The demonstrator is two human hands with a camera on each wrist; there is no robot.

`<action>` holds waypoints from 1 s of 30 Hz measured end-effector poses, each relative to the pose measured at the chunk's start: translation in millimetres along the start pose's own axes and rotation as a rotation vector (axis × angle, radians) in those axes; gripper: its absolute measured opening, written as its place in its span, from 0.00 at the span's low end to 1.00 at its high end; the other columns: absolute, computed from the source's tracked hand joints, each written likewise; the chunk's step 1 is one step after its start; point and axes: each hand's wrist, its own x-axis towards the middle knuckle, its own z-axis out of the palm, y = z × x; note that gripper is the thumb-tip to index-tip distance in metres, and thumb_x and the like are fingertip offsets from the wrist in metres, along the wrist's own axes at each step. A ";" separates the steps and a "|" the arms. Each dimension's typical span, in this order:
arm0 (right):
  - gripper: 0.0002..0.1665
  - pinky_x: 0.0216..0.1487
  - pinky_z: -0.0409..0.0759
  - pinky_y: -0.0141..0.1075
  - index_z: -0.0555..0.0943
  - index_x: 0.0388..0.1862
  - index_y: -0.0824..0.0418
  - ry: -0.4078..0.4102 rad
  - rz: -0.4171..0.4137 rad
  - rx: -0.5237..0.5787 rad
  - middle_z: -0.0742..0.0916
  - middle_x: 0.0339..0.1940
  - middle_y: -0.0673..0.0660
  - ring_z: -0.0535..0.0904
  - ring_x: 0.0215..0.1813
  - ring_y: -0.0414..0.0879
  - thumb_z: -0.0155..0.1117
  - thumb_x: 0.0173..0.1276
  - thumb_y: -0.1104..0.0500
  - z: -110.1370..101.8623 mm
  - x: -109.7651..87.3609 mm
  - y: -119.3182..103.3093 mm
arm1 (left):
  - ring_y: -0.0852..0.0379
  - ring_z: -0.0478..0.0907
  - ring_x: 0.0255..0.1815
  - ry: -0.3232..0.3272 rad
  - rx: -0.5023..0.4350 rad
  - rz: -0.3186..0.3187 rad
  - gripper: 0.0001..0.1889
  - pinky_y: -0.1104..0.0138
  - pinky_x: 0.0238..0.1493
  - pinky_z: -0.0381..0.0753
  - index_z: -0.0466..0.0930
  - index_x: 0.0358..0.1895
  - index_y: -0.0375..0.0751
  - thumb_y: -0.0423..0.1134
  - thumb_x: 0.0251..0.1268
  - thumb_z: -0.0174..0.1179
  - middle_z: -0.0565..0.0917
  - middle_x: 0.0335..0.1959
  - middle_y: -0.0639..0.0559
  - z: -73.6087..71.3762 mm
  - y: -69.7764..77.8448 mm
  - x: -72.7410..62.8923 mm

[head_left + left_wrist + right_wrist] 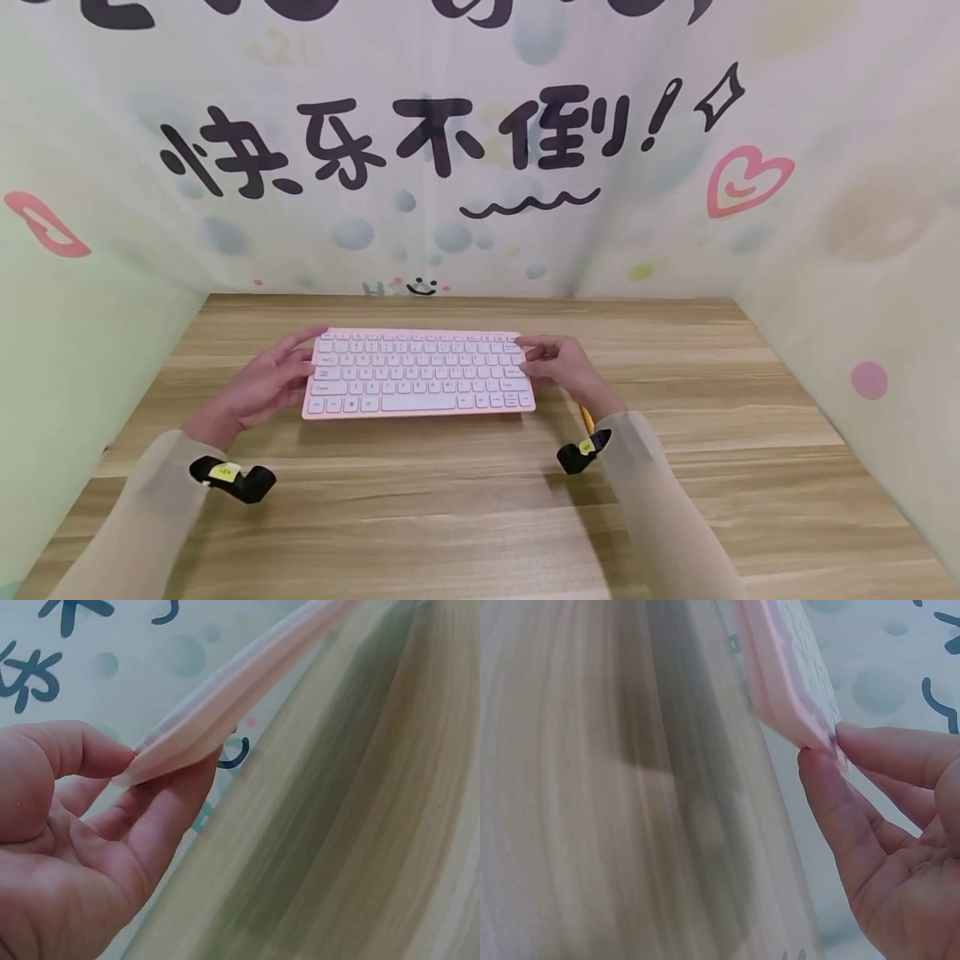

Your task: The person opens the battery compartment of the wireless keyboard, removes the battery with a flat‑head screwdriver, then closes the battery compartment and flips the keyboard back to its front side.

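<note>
A pink keyboard (418, 372) with white keys is held up off the wooden table, its long side running left to right in the head view. My left hand (264, 385) pinches its left short edge; in the left wrist view the thumb lies on the key side and the fingers (169, 814) underneath. At the opposite end my right hand (564, 367) pinches the right edge between thumb and fingers. The right wrist view shows the keyboard's pink side (776, 690) between those fingertips, raised above the wood.
The wood-grain table (420, 517) carries the keyboard's shadow. A thin orange-yellow object (587, 418), partly hidden, lies by the right wrist. Behind stands a printed cloth (420, 242) with dark lettering, and pale walls (862, 292) close both sides.
</note>
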 end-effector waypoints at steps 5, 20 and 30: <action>0.25 0.47 0.75 0.53 0.76 0.57 0.63 -0.007 -0.018 0.007 0.78 0.42 0.62 0.76 0.38 0.50 0.63 0.59 0.70 -1.4 0.8 -2.3 | 0.55 0.79 0.45 0.000 0.012 0.013 0.29 0.62 0.41 0.79 0.49 0.71 0.47 0.28 0.70 0.44 0.74 0.51 0.51 1.2 7.1 -1.0; 0.27 0.41 0.80 0.44 0.73 0.59 0.65 -0.042 -0.051 0.028 0.78 0.42 0.64 0.78 0.39 0.49 0.61 0.59 0.72 -3.0 3.9 -4.0 | 0.53 0.80 0.44 0.003 0.022 0.041 0.32 0.62 0.40 0.79 0.44 0.72 0.41 0.29 0.68 0.48 0.78 0.50 0.54 4.3 26.1 -3.7; 0.27 0.43 0.79 0.46 0.72 0.60 0.67 -0.065 -0.053 0.055 0.78 0.43 0.64 0.78 0.39 0.48 0.60 0.60 0.72 -1.3 5.7 -2.9 | 0.54 0.80 0.43 -0.001 -0.006 0.125 0.29 0.63 0.35 0.81 0.53 0.70 0.43 0.27 0.67 0.48 0.77 0.51 0.50 15.9 44.8 -4.9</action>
